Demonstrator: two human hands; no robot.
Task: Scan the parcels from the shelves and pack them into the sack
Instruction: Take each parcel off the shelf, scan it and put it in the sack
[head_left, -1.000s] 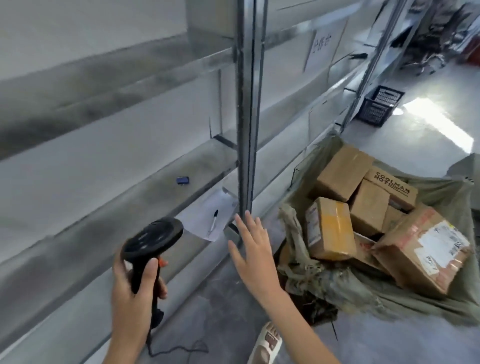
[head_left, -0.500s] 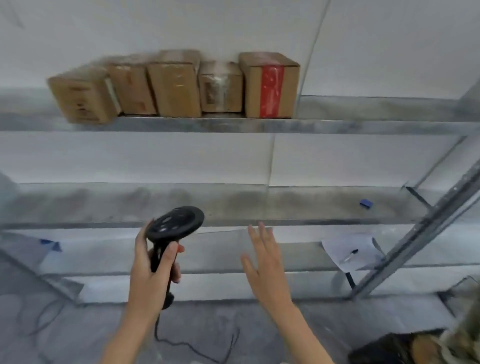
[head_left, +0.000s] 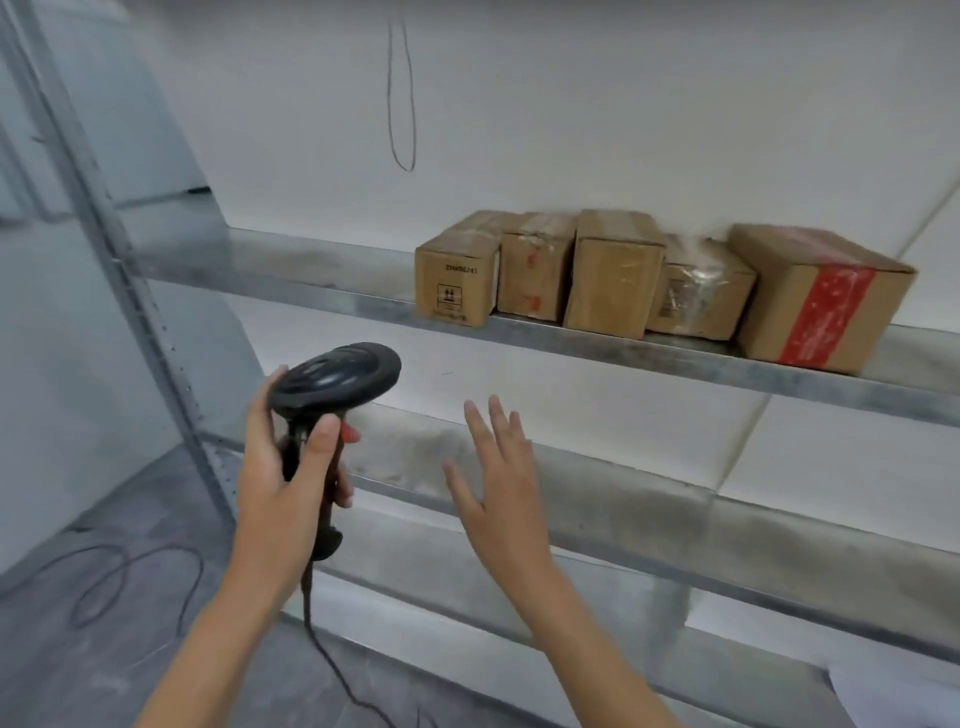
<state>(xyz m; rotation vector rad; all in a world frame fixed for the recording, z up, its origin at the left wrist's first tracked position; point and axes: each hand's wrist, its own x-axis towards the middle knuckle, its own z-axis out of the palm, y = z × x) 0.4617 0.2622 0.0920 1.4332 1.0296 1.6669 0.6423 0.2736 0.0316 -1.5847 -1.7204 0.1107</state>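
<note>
My view has swung away from the sack, which is out of frame now, and up onto the shelving, so the row of five cardboard parcels that sat in the upper left half a second ago now lies right of centre on the upper metal shelf (head_left: 322, 280); I read that as lining up for the next pick and scan. My left hand (head_left: 283, 467) grips the handle of the black barcode scanner (head_left: 332, 382), fingers curled round it, its rounded glossy head pointing toward the boxes and its cable (head_left: 332, 660) trailing to the floor at lower left. My right hand (head_left: 498, 483) is empty, fingers straight and spread, below the parcels and well apart from them. The leftmost parcel (head_left: 454, 286) is plain brown card with printed marks; the parcel with red tape (head_left: 821, 301) at the right end is the largest; the film-wrapped parcel (head_left: 698, 296) beside it looks crinkled and shiny. The shelf steel is dull, grey and scuffed.
</note>
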